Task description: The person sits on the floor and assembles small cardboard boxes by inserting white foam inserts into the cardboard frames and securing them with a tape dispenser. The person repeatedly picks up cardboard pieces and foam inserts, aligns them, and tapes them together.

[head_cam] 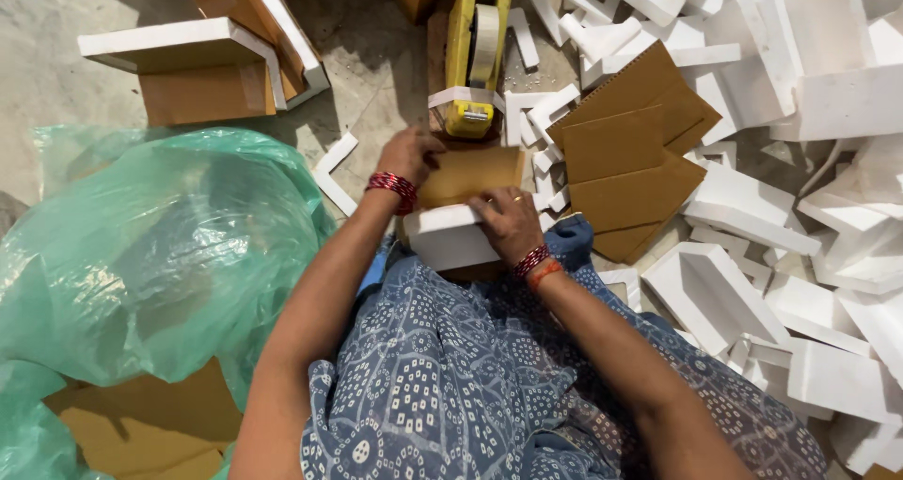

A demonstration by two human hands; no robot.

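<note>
On the person's lap, a white foam block (450,236) backed by a brown cardboard sheet (467,174) lay crosswise, its long axis running left to right. Right hand (508,221) pressed down on the block's right end, fingers curled over its top edge. Left hand (409,156) rested flat on the cardboard's far-left corner, fingers loosely spread, nearer the yellow tape dispenser (475,52) just beyond on the floor.

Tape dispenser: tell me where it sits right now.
In the head view, the yellow tape dispenser stands top centre on the floor, just beyond the left hand, with cardboard pieces to its right.
</note>
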